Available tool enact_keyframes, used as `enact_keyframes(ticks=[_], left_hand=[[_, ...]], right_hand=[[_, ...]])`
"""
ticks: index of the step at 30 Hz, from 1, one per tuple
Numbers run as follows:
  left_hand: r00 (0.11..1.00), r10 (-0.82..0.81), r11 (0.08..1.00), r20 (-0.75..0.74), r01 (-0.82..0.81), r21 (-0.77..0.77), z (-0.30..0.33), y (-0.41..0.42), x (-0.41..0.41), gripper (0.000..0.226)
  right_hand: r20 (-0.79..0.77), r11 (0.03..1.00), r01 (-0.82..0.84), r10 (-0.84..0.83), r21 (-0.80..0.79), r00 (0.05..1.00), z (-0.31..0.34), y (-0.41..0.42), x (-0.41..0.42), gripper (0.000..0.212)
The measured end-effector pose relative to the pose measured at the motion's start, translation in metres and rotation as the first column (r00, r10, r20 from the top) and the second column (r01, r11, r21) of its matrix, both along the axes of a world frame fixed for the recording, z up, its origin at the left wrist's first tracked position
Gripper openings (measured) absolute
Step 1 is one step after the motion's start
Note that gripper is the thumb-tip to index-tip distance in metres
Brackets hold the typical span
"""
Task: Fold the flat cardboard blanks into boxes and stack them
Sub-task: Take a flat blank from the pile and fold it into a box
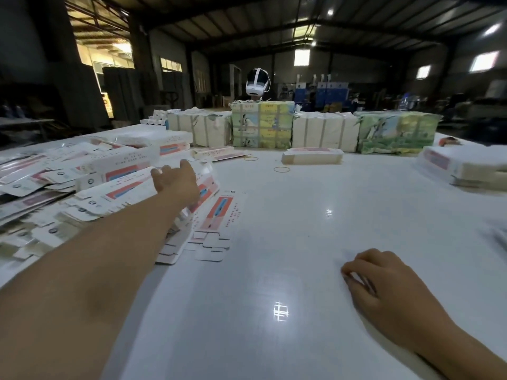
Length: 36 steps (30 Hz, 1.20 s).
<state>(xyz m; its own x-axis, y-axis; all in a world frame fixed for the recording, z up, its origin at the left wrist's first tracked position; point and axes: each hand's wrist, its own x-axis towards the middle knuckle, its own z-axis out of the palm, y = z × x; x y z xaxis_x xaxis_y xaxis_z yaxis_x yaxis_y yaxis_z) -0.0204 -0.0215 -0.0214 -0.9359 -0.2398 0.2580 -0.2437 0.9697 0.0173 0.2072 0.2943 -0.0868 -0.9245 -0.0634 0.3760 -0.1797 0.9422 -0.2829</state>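
Head view: left hand [175,179] reaches out over the heap of flat blanks [90,185] at the tabletop's left edge; whether its fingers grip one cannot be told. Right hand [384,281] rests on the bare white tabletop [301,229] near the front, fingers loosely curled, holding nothing. One loose blank [219,215] lies beside the heap. Wrapped bundles [260,124] line the far edge, two rubber bands [281,169] before them.

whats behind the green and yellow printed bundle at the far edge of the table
Behind the printed bundle a person wearing a white headset shows above its top edge. The bundle covers everything of that person below the head, so their hands and any work in front of them cannot be seen.
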Motion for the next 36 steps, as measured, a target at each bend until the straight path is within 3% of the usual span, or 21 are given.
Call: enact_keyframes(ticks=[1, 3, 6, 9, 10, 11, 12, 14, 16, 17, 18, 19, 22, 24, 25, 27, 29, 33, 36], left_hand=[[0.998, -0.061, 0.997, -0.024, 0.062, 0.037, 0.003, 0.006, 0.007, 0.068], [0.979, -0.191, 0.936, -0.07, 0.203, 0.288, 0.013, 0.021, 0.021, 0.054], [0.908, -0.382, 0.668, -0.169, 0.398, 0.629, 0.033, 0.049, 0.056, 0.042], [0.804, -0.576, 0.4, -0.148, 0.435, 0.807, 0.037, 0.079, 0.098, 0.025], [0.763, -0.634, 0.351, -0.125, 0.428, 0.833, 0.033, 0.086, 0.11, 0.025], [0.726, -0.68, 0.318, -0.104, 0.419, 0.851, 0.027, 0.092, 0.12, 0.026], [0.698, -0.711, 0.299, -0.085, 0.409, 0.862, 0.018, 0.096, 0.128, 0.028], [0.665, -0.745, 0.283, -0.055, 0.389, 0.876, -0.002, 0.1, 0.139, 0.032], [0.637, -0.771, 0.292, -0.021, 0.382, 0.877, -0.021, 0.1, 0.147, 0.033], [0.621, -0.784, 0.302, -0.003, 0.385, 0.872, -0.028, 0.099, 0.15, 0.033], [0.605, -0.796, 0.317, 0.011, 0.402, 0.859, -0.033, 0.098, 0.152, 0.032], [0.593, -0.805, 0.333, 0.013, 0.433, 0.838, -0.036, 0.096, 0.153, 0.031], [0.609, -0.793, 0.435, -0.004, 0.57, 0.697, -0.039, 0.098, 0.156, 0.027], [0.608, -0.794, 0.564, -0.002, 0.737, 0.372, -0.037, 0.105, 0.159, 0.042], [0.594, -0.804, 0.575, -0.017, 0.786, 0.228, -0.037, 0.111, 0.164, 0.06], [0.546, -0.836, 0.536, -0.054, 0.834, 0.133, -0.035, 0.126, 0.18, 0.095], [0.526, -0.845, 0.521, -0.096, 0.85, 0.07, -0.037, 0.139, 0.193, 0.115], [0.467, -0.843, 0.498, -0.268, 0.865, -0.058, -0.036, 0.146, 0.201, 0.105], [0.342, -0.852, 0.411, -0.397, 0.906, -0.102, -0.031, 0.141, 0.202, 0.096]], right_hand=[[-0.001, 1.0, -0.003, 0.003, 0.008, 1.0, -0.001, 0.0, 0.0, 0.019], [0.011, 1.0, 0.001, -0.002, 0.018, 1.0, 0.0, 0.0, 0.001, 0.022], [0.024, 0.999, 0.009, -0.01, 0.031, 1.0, 0.0, -0.002, 0.0, 0.024], [0.074, 1.0, 0.008, -0.009, 0.024, 0.997, 0.001, 0.002, -0.004, 0.026], [0.096, 0.999, 0.013, -0.009, -0.047, 0.995, 0.003, 0.004, -0.004, 0.025], [0.115, 0.972, 0.041, -0.015, -0.231, 0.993, 0.006, 0.005, -0.003, 0.023], [0.142, 0.865, 0.088, -0.019, -0.494, 0.99, 0.01, 0.007, -0.001, 0.019], [0.175, 0.41, 0.178, -0.046, -0.895, 0.984, 0.019, 0.013, 0.003, 0.019], [0.198, -0.025, 0.197, -0.024, -0.98, 0.98, 0.027, 0.02, 0.006, 0.024], [0.202, -0.173, 0.202, 0.017, -0.964, 0.979, 0.03, 0.023, 0.007, 0.033], [0.205, -0.229, 0.213, 0.06, -0.95, 0.977, 0.032, 0.025, 0.008, 0.038], [0.202, -0.198, 0.218, 0.099, -0.956, 0.974, 0.032, 0.025, 0.01, 0.035], [0.153, 0.017, 0.153, 0.178, -0.988, 0.972, 0.028, 0.02, 0.012, 0.012], [0.123, 0.028, 0.12, 0.161, -0.992, 0.979, 0.028, 0.017, 0.013, 0.013], [0.108, 0.03, 0.105, 0.144, -0.994, 0.984, 0.028, 0.017, 0.013, 0.013], [0.075, 0.051, 0.068, 0.143, -0.996, 0.987, 0.03, 0.016, 0.014, 0.013], [0.036, 0.073, 0.023, 0.179, -0.997, 0.983, 0.031, 0.013, 0.015, 0.015], [-0.01, 0.087, -0.039, 0.312, -0.995, 0.95, 0.033, 0.008, 0.018, 0.02], [-0.051, -0.016, -0.048, 0.402, -0.999, 0.914, 0.037, 0.01, 0.02, 0.029]])
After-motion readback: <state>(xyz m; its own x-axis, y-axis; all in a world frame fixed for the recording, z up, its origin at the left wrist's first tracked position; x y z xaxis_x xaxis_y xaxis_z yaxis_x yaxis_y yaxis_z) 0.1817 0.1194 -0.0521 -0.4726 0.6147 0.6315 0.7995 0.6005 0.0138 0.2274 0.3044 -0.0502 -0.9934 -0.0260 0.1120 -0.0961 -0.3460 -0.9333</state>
